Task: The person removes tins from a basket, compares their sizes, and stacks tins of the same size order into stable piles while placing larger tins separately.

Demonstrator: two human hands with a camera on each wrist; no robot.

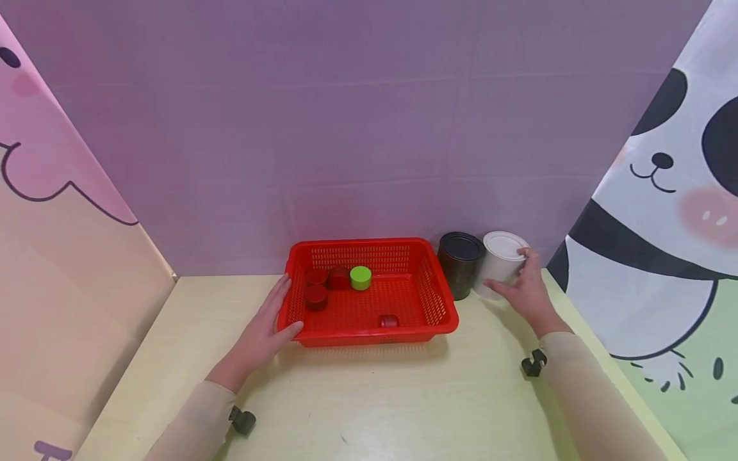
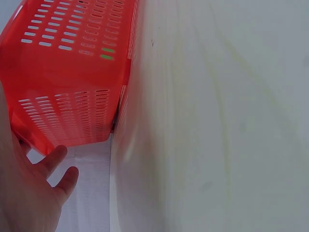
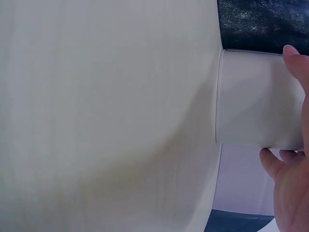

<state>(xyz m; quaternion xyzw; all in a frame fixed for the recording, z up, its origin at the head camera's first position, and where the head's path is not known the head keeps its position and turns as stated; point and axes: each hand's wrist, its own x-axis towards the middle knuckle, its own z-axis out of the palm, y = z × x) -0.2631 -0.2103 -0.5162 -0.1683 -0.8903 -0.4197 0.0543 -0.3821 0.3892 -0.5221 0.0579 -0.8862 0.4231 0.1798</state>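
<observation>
A red perforated plastic basket stands on the table with several small red round lids and a lime-green one inside. My left hand rests against its left end, thumb over the front corner of the rim and fingers stretched along the side. In the left wrist view, fingertips reach past the basket wall. To the right, my right hand grips a white can, thumb on one side and fingers on the other. Beside it stands a black can, close to the basket.
A pale wooden table lies in front of the basket. Behind it hangs a purple cloth backdrop. A panda-printed panel closes off the right side, and a pink and cream one the left.
</observation>
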